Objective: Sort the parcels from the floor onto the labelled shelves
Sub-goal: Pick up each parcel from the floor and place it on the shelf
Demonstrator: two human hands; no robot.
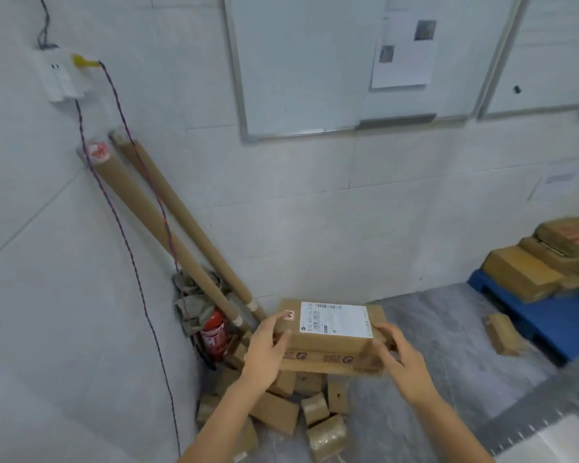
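I hold a brown cardboard parcel (328, 342) with a white shipping label (336, 319) on top, lifted above the floor pile. My left hand (266, 349) grips its left end, thumb on the top near a small red sticker. My right hand (400, 359) grips its right end, fingers curled over the edge. A flatter box with printed tape (321, 359) lies directly under it, held in the same grasp. Several small brown parcels (311, 412) lie heaped on the grey floor below my hands.
Two long cardboard tubes (168, 228) lean in the corner above a red fire extinguisher (213, 332). A cable (131, 262) hangs down the left wall. A blue pallet (528, 309) with stacked boxes (532, 269) sits at right, one loose parcel (503, 334) beside it.
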